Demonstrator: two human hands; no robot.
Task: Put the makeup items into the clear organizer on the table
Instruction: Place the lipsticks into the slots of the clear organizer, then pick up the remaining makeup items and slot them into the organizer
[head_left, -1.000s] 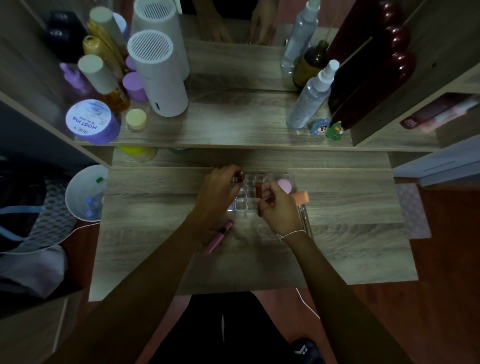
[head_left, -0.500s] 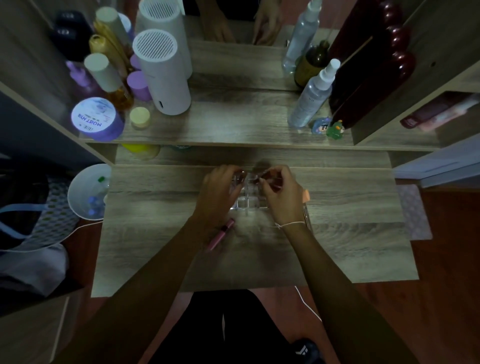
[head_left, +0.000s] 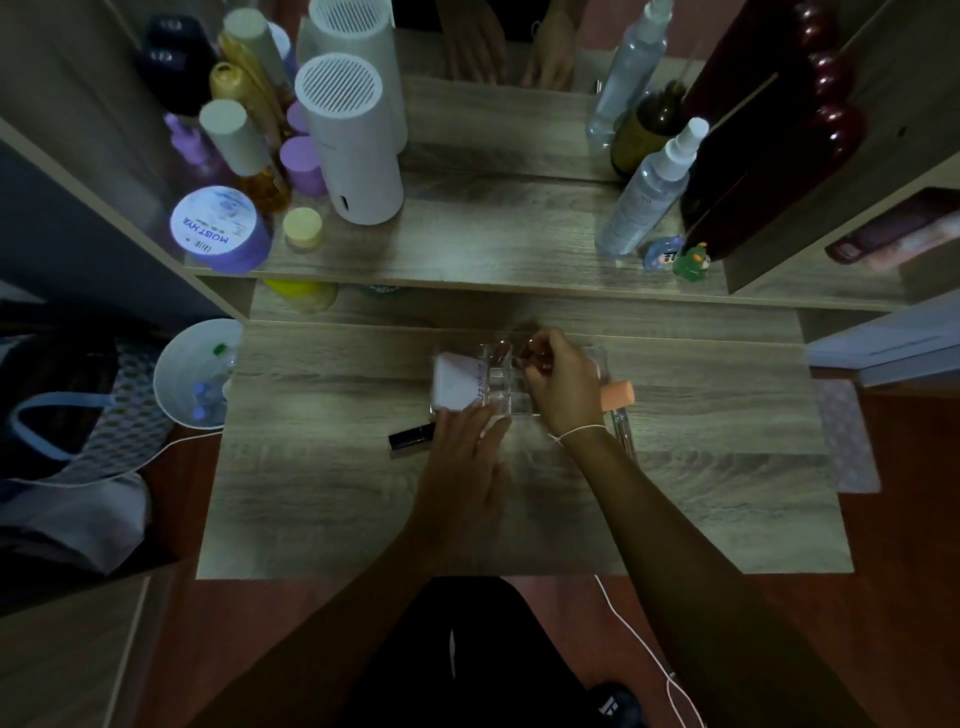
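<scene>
The clear organizer (head_left: 506, 397) stands at mid-table, mostly covered by my hands. My left hand (head_left: 465, 462) is at its near-left corner, fingers on a flat white tube (head_left: 457, 382) with printed lettering that lies across the organizer's left side. My right hand (head_left: 563, 387) hovers over the organizer's right half, fingertips pinched on a small dark red item (head_left: 535, 348) at the back compartments. A dark slim tube (head_left: 413, 435) lies on the table just left of my left hand. An orange sponge (head_left: 619, 395) sits right of my right wrist.
Behind the table (head_left: 322, 493), a raised shelf (head_left: 493, 244) holds bottles, a white cylinder (head_left: 353, 150), a purple jar (head_left: 218, 228) and a spray bottle (head_left: 649, 192). A white bin (head_left: 195, 374) stands off the table's left edge. A white cable (head_left: 639, 639) hangs at the front.
My left hand has left the organizer's back compartments, come nearer, and now has a white tube at the organizer's left side. My right hand stays pinched over the back compartments.
</scene>
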